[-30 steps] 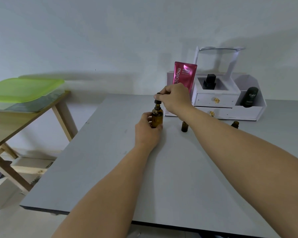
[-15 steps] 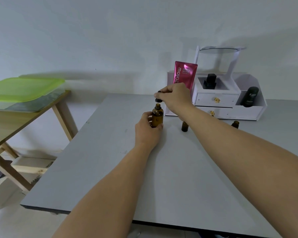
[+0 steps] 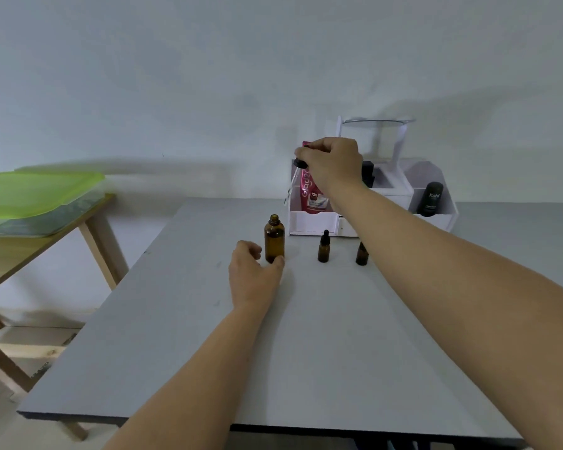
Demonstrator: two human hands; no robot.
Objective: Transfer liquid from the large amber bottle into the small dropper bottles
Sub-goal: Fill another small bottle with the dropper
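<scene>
1. At the far left, one green lid (image 3: 39, 190) is lying on a wooden side table (image 3: 91, 222), well apart from the work.
2. The left hand (image 3: 254, 277) is resting on the grey table (image 3: 306, 336). Its fingers are curling loosely and holding nothing, and the thumb tip is touching the foot of the big brown bottle (image 3: 274, 238), which is standing upright and uncapped.
3. The right hand (image 3: 333, 162) is pinching the dropper (image 3: 299, 164) by its black top, high above the table. The glass tube is hanging tilted, and I cannot tell whether it is carrying liquid.
4. Doing this step well probably means leaving the bulb unsqueezed and the tube pointing down while travelling right. The first small bottle (image 3: 323, 250) is wearing its cap, so that likely needs removing first.
5. Counting: one big bottle, one dropper and two small bottles, the second small bottle (image 3: 360, 256) sitting partly behind the forearm. The white organiser (image 3: 309, 222) is holding one pink tube (image 3: 311, 198) and two dark containers.
</scene>
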